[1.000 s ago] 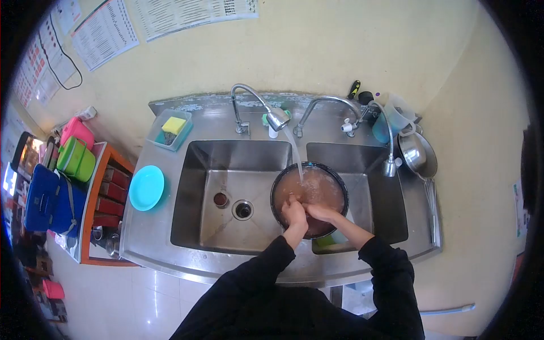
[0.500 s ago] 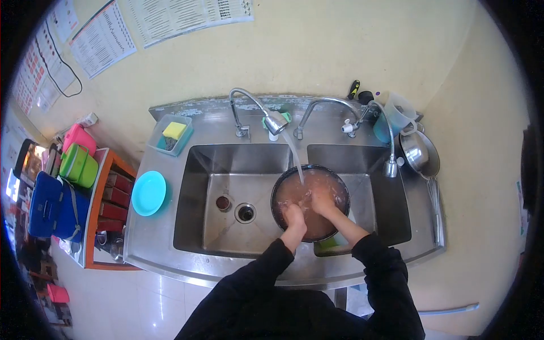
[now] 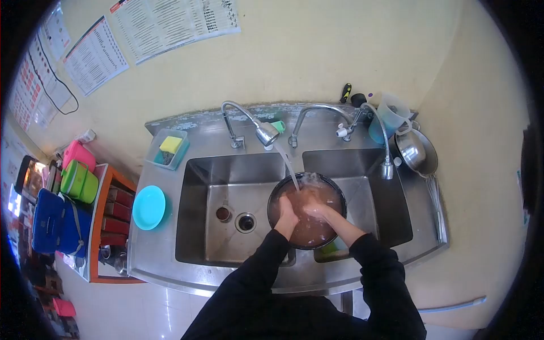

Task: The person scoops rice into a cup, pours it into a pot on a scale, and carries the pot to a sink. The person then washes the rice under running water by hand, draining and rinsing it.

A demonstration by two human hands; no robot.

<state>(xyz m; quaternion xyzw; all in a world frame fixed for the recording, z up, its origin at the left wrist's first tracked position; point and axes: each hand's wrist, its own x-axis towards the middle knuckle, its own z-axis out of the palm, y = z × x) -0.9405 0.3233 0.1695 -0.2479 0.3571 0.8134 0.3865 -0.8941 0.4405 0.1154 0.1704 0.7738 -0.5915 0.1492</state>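
Note:
A round dark-rimmed bowl (image 3: 340,191) full of cloudy reddish-brown water rests across the divider between the two sink basins. Water from the left faucet (image 3: 266,134) streams into it. My left hand (image 3: 288,212) dips in at the bowl's left side, its fingers partly under water. Further right, my right hand (image 3: 315,209) reaches in with its fingers sunk below the surface. The murky water hides what lies in the bowl and whether either hand grips anything. Beneath the bowl's right front, something green and white (image 3: 332,247) shows in the right basin.
On the left counter are a turquoise plate (image 3: 149,207) and a tub (image 3: 180,154) with a yellow sponge (image 3: 170,144). A second faucet (image 3: 387,170) overhangs the right basin. Metal bowls (image 3: 418,154), a whisk (image 3: 435,207) and a plastic jug (image 3: 391,116) stand at the right.
My left hand has shifted slightly up and left in the bowl, and my right hand a little left. The water surface is stirred near the back rim. The camera view has shifted slightly.

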